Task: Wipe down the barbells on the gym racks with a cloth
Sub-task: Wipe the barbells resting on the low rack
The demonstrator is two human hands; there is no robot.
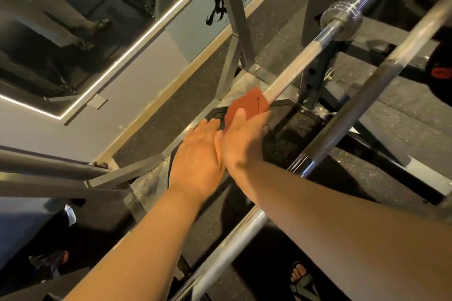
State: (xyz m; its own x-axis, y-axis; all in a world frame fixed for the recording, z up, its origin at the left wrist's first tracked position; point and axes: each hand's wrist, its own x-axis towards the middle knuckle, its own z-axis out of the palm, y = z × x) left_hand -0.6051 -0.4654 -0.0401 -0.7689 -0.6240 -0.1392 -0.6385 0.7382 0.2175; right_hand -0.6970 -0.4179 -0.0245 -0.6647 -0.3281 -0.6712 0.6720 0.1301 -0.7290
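Observation:
A chrome barbell (303, 56) runs diagonally from its sleeve (342, 18) at upper right down to the middle of the view. My right hand (242, 139) grips a red cloth (244, 105) wrapped over this bar, thumb on top of the cloth. My left hand (198, 154) sits right beside it, touching it, back up, fingers bent down over the line of the bar. The bar itself is hidden under both hands. A second barbell (347, 115) lies nearer, crossing under my right forearm.
Grey rack uprights (232, 7) stand behind the bar and a black perforated post (310, 80) to its right. A black hexagonal plate (288, 134) lies below the hands. A mirror (73, 19) covers the left wall. A sandalled foot (299, 273) shows at the bottom.

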